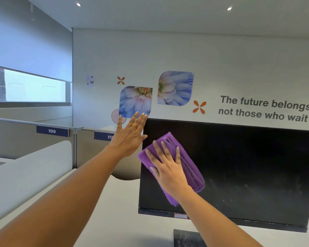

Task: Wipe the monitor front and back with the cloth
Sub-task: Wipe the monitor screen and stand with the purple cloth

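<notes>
A black monitor (pixel 248 172) with a dark screen stands on the white desk, filling the right half of the head view. A folded purple cloth (pixel 187 163) lies flat against the screen's upper left part. My right hand (pixel 168 166) presses on the cloth with straight, spread fingers. My left hand (pixel 130 136) is raised at the monitor's top left corner, fingers straight, thumb touching the left edge of the frame. The monitor's back is hidden.
The white desk (pixel 125 211) runs beneath the monitor, whose dark base plate (pixel 187 237) shows at the bottom. Grey partitions with number labels (pixel 52 131) stand to the left. A wall with flower prints and lettering (pixel 262 107) rises behind the monitor.
</notes>
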The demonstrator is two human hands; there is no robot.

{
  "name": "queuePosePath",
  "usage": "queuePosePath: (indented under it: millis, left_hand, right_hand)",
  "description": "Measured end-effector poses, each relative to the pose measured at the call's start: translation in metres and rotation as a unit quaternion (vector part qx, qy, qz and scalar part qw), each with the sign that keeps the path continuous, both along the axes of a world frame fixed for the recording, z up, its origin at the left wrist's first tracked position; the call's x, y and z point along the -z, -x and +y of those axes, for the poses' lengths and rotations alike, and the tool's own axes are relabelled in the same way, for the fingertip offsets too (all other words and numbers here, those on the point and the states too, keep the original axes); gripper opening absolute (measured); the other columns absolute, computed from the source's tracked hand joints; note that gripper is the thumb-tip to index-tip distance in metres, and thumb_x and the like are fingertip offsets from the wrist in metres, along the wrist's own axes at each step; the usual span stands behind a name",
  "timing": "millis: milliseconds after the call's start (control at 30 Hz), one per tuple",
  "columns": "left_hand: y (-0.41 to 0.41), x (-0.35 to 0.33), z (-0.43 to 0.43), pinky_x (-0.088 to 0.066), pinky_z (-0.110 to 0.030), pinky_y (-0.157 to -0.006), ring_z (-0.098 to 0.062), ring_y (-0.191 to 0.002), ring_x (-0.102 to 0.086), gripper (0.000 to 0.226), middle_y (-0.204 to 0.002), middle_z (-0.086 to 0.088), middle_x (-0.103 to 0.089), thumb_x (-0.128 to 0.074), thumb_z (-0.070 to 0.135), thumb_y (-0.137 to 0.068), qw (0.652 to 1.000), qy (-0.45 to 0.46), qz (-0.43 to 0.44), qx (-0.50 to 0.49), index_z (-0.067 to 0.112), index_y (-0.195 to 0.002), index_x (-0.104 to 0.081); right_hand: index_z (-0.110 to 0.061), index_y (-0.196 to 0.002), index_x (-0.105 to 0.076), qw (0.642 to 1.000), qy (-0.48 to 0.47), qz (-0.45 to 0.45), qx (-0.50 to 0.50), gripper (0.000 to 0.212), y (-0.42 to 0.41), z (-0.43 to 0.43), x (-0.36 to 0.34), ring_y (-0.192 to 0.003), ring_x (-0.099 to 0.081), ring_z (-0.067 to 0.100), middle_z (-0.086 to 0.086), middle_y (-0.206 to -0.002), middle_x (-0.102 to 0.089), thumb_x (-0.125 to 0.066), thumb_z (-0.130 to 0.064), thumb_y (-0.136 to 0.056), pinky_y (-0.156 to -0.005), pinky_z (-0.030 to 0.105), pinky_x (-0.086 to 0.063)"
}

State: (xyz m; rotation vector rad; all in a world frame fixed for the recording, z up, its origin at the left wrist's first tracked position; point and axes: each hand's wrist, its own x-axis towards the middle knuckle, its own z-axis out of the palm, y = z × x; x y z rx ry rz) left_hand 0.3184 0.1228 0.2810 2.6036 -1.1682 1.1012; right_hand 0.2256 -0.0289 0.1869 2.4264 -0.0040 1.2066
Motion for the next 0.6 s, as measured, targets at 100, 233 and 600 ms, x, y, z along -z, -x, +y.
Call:
queuePosePath:
  millis: [100, 233, 600]
  left_hand:
    - [-0.001, 0.003, -0.001, 0.017, -0.048, -0.108, -0.014, -0.132, 0.029, 0.058, -0.143, 0.003, 0.029, -0.01, 0.048, -0.097, 1.0, 0.01, 0.004, 0.004, 0.021, -0.133, 0.027]
    - [0.001, 0.004, -0.005, 0.017, -0.046, -0.108, -0.013, -0.131, 0.031, 0.058, -0.146, 0.004, 0.028, -0.009, 0.048, -0.097, 1.0, 0.02, 0.014, 0.002, 0.021, -0.134, 0.026]
    - [0.009, 0.007, -0.012, 0.01, -0.05, -0.112, -0.007, -0.132, 0.028, 0.062, -0.155, 0.002, 0.015, -0.021, 0.039, -0.099, 0.993, 0.081, 0.079, 0.036, 0.016, -0.145, 0.014]
  right_hand:
    - [-0.03, -0.142, -0.033, 0.997, 0.056, 0.056, -0.009, 0.068, 0.003, -0.008, 0.021, -0.139, -0.027, 0.025, 0.001, -0.15, -0.032, -0.064, -0.038, -0.082, -0.108, 0.058, -0.015]
    - [-0.031, -0.142, -0.031, 0.993, 0.084, 0.083, 0.016, 0.069, 0.02, -0.033, 0.037, -0.14, -0.026, 0.024, 0.0, -0.15, -0.032, -0.064, -0.039, -0.082, -0.107, 0.053, -0.017]
    - [-0.027, -0.141, -0.032, 0.998, -0.031, -0.001, 0.053, 0.05, 0.031, -0.041, 0.004, -0.139, -0.026, 0.027, 0.003, -0.15, -0.032, -0.03, -0.035, -0.092, -0.112, 0.057, -0.015]
